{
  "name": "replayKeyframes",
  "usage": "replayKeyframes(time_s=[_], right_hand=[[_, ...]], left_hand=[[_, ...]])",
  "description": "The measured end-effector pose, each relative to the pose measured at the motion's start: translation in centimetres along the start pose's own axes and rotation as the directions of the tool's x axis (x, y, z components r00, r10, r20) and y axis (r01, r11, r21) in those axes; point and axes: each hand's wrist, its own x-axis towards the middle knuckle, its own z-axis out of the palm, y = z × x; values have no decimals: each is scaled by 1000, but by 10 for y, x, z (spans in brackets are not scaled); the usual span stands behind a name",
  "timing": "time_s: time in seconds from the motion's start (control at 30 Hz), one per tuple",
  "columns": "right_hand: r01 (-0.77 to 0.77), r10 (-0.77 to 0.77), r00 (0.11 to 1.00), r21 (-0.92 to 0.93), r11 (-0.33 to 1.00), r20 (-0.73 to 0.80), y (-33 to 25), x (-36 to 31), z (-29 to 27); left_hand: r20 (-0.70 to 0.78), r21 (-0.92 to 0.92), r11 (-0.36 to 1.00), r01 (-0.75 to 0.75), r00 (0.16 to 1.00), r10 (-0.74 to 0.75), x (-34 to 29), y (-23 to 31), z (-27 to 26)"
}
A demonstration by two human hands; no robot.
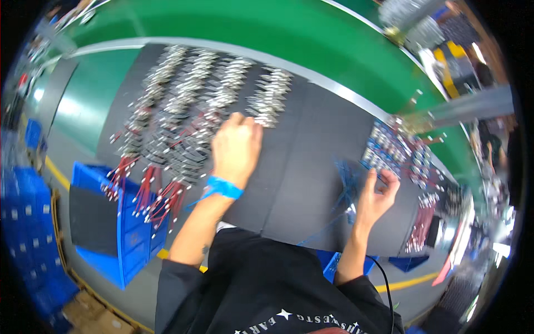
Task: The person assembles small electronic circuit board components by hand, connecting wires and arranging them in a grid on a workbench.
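My left hand (236, 147), with a blue band (225, 187) on its wrist, reaches over the dark mat, its fingers curled down at the near end of a short row of small silvery metal parts (271, 94). What those fingertips grip, if anything, is hidden. To its left run longer rows of similar parts (181, 83), with red wires (147, 189) hanging at their near ends. On the right, thumb and finger of my right hand (377, 199) curl into a pinch beside a cluster of blue and silvery parts (384, 147). Thin blue wires (347, 181) lie blurred beside that hand.
The black mat (295, 183) covers the bench, bordered by a pale rail (328, 83) before a green surface (222, 25). A blue bin (119, 239) stands below the left edge. Another bundle of red wires (421, 222) and a metal post (461, 108) are at right.
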Motion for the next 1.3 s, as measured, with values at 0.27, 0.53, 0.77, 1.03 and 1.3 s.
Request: replayKeyframes(time_s=[0.27,0.53,0.77,1.03,1.3], right_hand=[[88,-132,989,-468,879,-62,58,32,5],[72,-14,984,322,944,-178,41,45,-6],[384,-541,820,523,761,185,3,4,-35],[-417,151,903,735,534,402,5,-28,-26],[-723,324,674,502,475,664,-21,-48,-17]], left_hand=[[28,59,994,-88,996,86,1,10,-28],[435,-678,668,308,900,27,-46,78,-56],[836,-73,-368,927,258,484,-15,69,-16],[867,-470,-207,858,493,74,-56,70,-24],[866,-379,-332,864,458,203,-71,63,-23]])
